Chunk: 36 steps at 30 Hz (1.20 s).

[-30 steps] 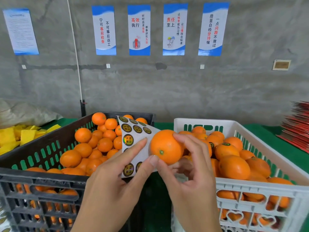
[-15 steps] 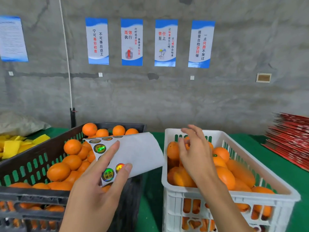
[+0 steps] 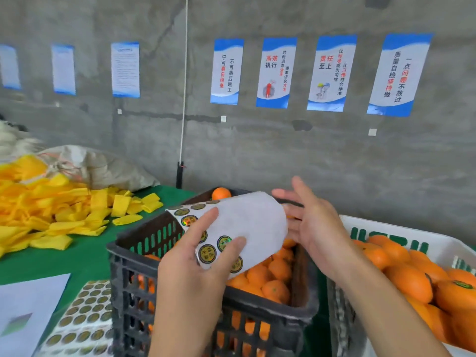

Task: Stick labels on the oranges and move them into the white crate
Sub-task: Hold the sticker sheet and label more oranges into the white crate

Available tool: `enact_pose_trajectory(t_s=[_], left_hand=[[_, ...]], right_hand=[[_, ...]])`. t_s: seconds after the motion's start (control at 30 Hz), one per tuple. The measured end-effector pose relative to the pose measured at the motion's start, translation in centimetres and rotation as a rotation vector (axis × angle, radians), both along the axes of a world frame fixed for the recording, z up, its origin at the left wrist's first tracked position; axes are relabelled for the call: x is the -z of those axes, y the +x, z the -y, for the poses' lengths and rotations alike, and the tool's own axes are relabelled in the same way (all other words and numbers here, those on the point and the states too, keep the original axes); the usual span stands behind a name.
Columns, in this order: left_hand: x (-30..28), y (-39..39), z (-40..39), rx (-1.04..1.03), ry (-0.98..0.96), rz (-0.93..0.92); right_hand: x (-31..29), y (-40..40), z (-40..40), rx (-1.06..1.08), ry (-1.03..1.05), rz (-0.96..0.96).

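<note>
The left hand (image 3: pixel 188 269) holds a curled label sheet (image 3: pixel 247 228) between thumb and fingers, over the black crate (image 3: pixel 206 318). Round gold-green labels (image 3: pixel 207 253) show on the sheet's lower left part; the rest of it is bare white. The right hand (image 3: pixel 313 225) is just beside the sheet's right edge, fingers straight and spread, and it holds nothing. It hovers over the far right corner of the black crate. Oranges (image 3: pixel 273 282) fill the black crate under both hands. To the right stands the white crate (image 3: pixel 401 238), also with oranges (image 3: pixel 412 279) inside; one near the right edge has a label on top. On the green table (image 3: pixel 77 261) at the left lie another sheet (image 3: pixel 82 320) of labels, a white paper (image 3: pixel 28 305) and a heap of yellow pieces (image 3: pixel 51 210). Blue-white posters (image 3: pixel 275 72) hang on the grey wall behind.
</note>
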<state>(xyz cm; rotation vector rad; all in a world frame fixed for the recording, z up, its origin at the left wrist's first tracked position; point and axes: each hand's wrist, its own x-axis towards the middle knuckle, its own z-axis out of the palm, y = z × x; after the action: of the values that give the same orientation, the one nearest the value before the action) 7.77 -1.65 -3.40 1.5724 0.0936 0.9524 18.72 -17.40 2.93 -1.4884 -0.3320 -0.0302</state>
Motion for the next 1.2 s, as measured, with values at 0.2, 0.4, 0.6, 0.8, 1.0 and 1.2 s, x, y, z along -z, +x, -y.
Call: enact_pose_trajectory(t_s=[0.2, 0.4, 0.6, 0.8, 1.0, 1.2], left_hand=[[0.6, 0.3, -3.6, -0.189, 0.105, -0.093], [1.3, 1.1, -3.9, -0.410, 0.349, -0.123], [1.7, 1.3, -5.4, -0.312, 0.251, -0.200], [1.8, 1.2, -5.5, -0.220, 0.139, -0.144], [1.4, 0.9, -4.4, -0.115, 0.044, 0.046], [0.5, 0.4, -2.7, 0.086, -0.067, 0.108]], right_hand=[[-1.5, 4.1, -6.7, -0.033, -0.250, 0.138], [1.9, 11.7, -11.5, -0.067, -1.132, 0.349], [4.1, 15.1, -15.1, -0.162, -1.400, 0.476], [5.4, 16.3, -17.1, -0.158, -1.399, 0.506], [5.0, 16.3, -15.8, -0.047, -1.359, 0.496], [-0.1, 15.0, -9.4, 0.119, -0.932, 0.409]])
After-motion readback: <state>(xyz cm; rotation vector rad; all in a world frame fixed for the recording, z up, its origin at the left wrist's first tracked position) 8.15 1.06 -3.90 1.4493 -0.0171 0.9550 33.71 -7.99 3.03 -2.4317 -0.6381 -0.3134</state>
